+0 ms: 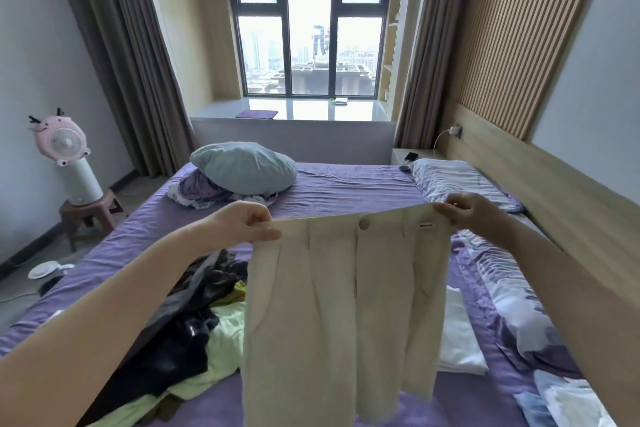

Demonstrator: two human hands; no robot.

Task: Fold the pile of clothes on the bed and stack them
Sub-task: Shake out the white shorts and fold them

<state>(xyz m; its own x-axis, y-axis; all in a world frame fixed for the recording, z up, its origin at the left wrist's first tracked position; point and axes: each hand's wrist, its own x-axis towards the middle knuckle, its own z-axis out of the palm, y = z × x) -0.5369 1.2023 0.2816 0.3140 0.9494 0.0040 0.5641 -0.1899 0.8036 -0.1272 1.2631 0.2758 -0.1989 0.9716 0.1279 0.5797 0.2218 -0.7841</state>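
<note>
So both hands were up in front of the camera holding a pair of cream shorts [346, 288] by the waistband; left hand [247, 224] pinched the left corner, right hand [467, 211] pinched the right corner, fingers curled over the fabric on both sides. The shorts hung flat and stretched out between them, front facing the camera, button near the top middle, legs dangling over the bed [346, 184].

The pile of clothes [194, 319] sat on the purple sheet below and to the left of the shorts; dark stuff on top, some pale green pieces underneath, all tangled. A folded white piece [460, 336] lay just right of the shorts, partly hidden behind them.

Further back there was a grey-blue pillow [244, 166] on top of some crumpled bedding; a patterned duvet [512, 305] ran along the right side; a pink fan [64, 142] stood on a stool [88, 215] by the left wall.
</note>
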